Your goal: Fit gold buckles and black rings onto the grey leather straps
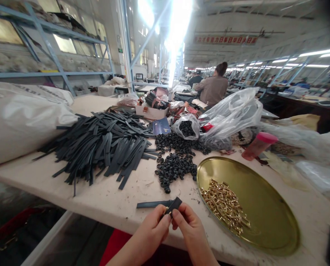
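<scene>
At the table's front edge my left hand (157, 226) and my right hand (189, 221) are close together, fingers pinched on one short black strap (177, 204). A small glint of gold shows between the fingertips, probably a buckle, though it is mostly covered. Another black strap (150, 204) lies flat on the table just behind my left hand. To the right of my hands, a heap of gold buckles (223, 205) sits in a round gold tray (265, 214). Beyond my hands are piled small black loops (176, 167).
A large pile of black straps (104, 140) spreads across the left, beside a white sack (23, 122). Behind are a bag of black loops (186, 127), a pink-lidded jar (258, 146), plastic bags (231, 114) and a cardboard box (151, 112). A person (214, 87) sits farther back.
</scene>
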{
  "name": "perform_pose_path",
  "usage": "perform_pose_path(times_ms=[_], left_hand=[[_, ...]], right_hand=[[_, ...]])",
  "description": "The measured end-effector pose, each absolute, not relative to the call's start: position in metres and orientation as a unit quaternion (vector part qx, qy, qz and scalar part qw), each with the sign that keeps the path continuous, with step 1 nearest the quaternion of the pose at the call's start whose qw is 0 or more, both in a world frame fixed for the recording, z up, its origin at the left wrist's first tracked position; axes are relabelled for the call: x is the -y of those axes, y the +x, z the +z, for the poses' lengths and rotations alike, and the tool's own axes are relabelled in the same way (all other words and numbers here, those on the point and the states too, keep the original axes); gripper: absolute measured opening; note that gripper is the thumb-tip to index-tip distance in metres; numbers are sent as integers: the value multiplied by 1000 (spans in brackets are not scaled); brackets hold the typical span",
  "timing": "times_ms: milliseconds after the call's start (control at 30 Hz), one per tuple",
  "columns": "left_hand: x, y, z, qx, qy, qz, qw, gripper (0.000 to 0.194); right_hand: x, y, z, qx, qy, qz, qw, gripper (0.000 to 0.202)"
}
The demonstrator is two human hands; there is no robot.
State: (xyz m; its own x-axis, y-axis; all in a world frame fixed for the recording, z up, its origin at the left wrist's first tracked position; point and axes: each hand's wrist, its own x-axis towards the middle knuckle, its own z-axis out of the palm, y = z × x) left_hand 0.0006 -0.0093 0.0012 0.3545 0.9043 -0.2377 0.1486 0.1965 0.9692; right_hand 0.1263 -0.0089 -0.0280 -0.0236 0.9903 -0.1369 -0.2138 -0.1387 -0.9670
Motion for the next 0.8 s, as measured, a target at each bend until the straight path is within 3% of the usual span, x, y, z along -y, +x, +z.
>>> perform_pose_path(times_ms=[167, 367, 567, 700, 800], left_hand=[[14, 5, -5, -464, 482, 314, 674, 28], [21, 3, -1, -459, 457, 313, 694, 33], [24, 2, 1, -460, 479, 319, 676, 29], [31, 4, 2, -511, 534, 327, 589, 21], [38, 4, 8, -553, 594, 326, 484, 19]], right_hand=[[14, 129, -15, 373, -455, 653, 477, 18], [22, 132, -14, 485, -481, 537, 495, 25], [31, 133, -12, 509, -480, 544, 463, 23], [37, 136, -11, 601, -487, 394, 496, 11], [33, 139, -15, 595, -508, 420, 460, 11]])
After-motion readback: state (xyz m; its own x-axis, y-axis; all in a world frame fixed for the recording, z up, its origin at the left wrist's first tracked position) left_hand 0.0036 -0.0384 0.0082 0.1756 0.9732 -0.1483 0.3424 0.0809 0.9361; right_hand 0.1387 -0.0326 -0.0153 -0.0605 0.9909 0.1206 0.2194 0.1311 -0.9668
